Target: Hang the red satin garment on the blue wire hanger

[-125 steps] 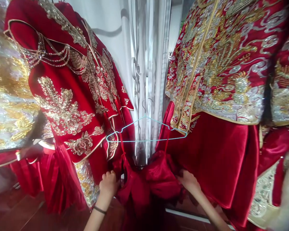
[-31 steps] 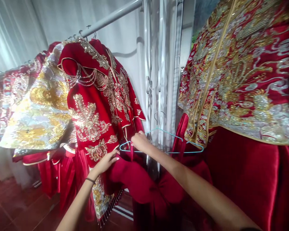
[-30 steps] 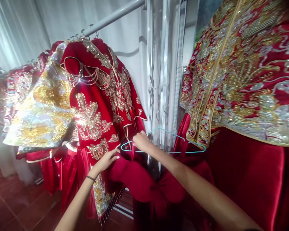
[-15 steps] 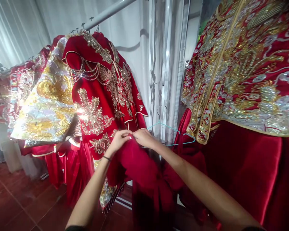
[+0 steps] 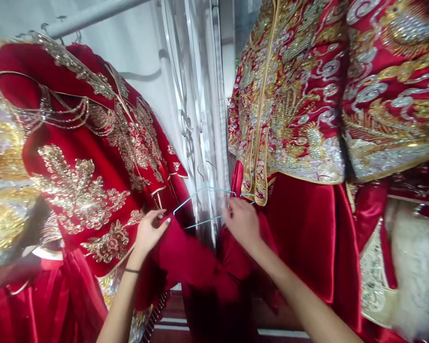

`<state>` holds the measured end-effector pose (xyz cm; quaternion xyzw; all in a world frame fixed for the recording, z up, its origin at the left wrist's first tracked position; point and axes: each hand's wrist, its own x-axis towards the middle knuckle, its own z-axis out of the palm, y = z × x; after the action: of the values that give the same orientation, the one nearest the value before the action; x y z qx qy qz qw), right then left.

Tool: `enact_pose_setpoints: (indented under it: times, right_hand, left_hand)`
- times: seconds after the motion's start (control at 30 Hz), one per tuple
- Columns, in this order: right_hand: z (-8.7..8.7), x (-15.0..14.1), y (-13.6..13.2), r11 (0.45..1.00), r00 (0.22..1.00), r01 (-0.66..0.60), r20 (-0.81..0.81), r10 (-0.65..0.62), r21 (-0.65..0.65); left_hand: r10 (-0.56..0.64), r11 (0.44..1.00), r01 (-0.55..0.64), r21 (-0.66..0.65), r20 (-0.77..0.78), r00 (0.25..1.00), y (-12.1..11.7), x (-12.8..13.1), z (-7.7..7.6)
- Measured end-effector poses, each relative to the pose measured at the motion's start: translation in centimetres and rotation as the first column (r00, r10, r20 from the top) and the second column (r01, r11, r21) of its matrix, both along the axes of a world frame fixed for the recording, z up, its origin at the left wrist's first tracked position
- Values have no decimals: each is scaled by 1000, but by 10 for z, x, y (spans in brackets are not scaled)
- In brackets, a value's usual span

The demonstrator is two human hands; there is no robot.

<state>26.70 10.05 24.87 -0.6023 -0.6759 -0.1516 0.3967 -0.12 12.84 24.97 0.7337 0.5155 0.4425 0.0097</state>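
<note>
A plain dark-red garment point(image 5: 189, 255), gathered in its middle, hangs by its upper left corner from the left end of a thin light-blue clothes hanger point(image 5: 203, 190). At that corner is my left hand point(image 5: 150, 232), thumb and fingers apart, the thumb tip against the cloth. My right hand point(image 5: 242, 223) is over the hanger's right side, beside the garment's other part. Its fingers are bent and smeared by motion, so what they hold is unclear. What the hanger's hook rests on cannot be made out.
At left, a red jacket point(image 5: 89, 143) with beaded trim hangs from a white rail point(image 5: 100, 19). A gold-embroidered red jacket point(image 5: 289, 105) stands at right above a red satin skirt point(image 5: 303, 238). White curtains point(image 5: 143, 62) and metal bars point(image 5: 178, 62) are behind.
My hands have come apart: the right has moved from beside the left to the hanger's right side. The left has opened its pinch on the cloth. The view has turned right.
</note>
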Motion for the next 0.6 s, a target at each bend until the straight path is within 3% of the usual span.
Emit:
enact_pose_setpoints:
  times: [0.07, 0.13, 0.2, 0.33, 0.43, 0.6]
  right_hand:
    - [-18, 39, 0, 937, 942, 280, -130, -311, -211]
    - [-37, 65, 6, 833, 878, 368, -141, -457, -412]
    - [-52, 77, 14, 797, 882, 330, -136, -452, -506]
    - [-70, 78, 15, 846, 913, 251, -176, -368, -470]
    - [-68, 85, 6, 894, 910, 242, -230, -344, -376]
    - [-52, 101, -1, 918, 900, 266, -266, -346, -296]
  left_hand:
    - [65, 984, -57, 166, -39, 997, -8, 23, 5]
    - [-13, 984, 27, 176, -85, 996, -9, 63, 3]
    - [-234, 972, 237, 1, -154, 960, 0, 112, -6]
    - [-468, 872, 463, -161, 11, 884, 39, 190, -31]
    - [-562, 806, 565, -176, 71, 824, 51, 206, -40]
    - [-611, 764, 628, -151, 143, 778, 31, 193, -39]
